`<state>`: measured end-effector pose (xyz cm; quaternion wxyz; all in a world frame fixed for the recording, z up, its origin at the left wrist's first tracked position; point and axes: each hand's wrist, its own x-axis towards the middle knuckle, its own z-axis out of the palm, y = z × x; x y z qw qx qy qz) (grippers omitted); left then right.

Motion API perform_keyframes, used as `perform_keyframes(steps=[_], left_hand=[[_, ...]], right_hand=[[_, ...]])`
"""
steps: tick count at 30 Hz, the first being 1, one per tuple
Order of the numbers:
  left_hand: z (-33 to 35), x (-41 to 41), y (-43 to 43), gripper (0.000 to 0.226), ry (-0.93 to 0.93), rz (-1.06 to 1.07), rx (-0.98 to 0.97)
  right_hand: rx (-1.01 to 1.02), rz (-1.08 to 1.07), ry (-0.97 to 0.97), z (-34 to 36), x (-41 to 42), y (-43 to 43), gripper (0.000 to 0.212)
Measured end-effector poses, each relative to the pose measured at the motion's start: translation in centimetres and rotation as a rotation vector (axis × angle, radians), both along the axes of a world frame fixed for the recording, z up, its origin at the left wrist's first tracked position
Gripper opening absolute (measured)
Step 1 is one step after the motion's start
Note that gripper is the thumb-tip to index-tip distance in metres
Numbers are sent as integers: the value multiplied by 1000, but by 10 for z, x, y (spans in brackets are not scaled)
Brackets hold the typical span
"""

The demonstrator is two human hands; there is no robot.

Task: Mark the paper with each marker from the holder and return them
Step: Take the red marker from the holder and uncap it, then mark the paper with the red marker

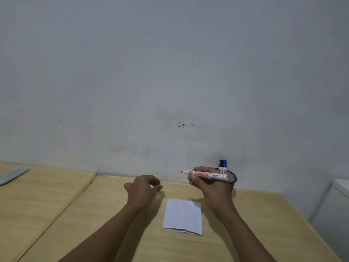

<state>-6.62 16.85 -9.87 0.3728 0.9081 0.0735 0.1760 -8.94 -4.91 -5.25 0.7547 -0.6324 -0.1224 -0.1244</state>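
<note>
Partly hidden — holder (232,177) behind right hand (209,183)

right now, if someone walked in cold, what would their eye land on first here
Most likely the right hand, raised above the wooden table and holding an uncapped red-lettered marker level, tip pointing left. Just below lies a small white paper, with the left hand curled beside it. Behind the right hand, a black mesh holder keeps two capped markers against the wall.

A pale wooden table (264,224) bears white paper (182,216) and a black mesh holder (232,177).
</note>
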Motion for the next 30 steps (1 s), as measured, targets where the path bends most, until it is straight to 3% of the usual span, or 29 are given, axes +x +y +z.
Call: perform_keyframes(steps=[6,8,11,15,18,22,30], left_hand=[[-30,6,4,4,80,-9,23],[-33,7,6,16,89,-14,14],[-37,2,6,43,42,18,56],[-36,-25,-5,26,-114,-25,153],[-41,-42,-8,31,-28,-209,376],[-44,-48,-3,39,24,-342,517],[-50,-43,1,44,136,-374,512]], right_hand=[[-57,36,98,-23,13,5,21],[-27,47,131,-27,16,9,16],[-163,6,124,-34,21,17,11],[-289,11,172,-44,30,31,20],[-350,40,246,-53,37,42,17],[-441,10,274,-73,44,49,20],[-532,-81,207,-94,50,48,22]])
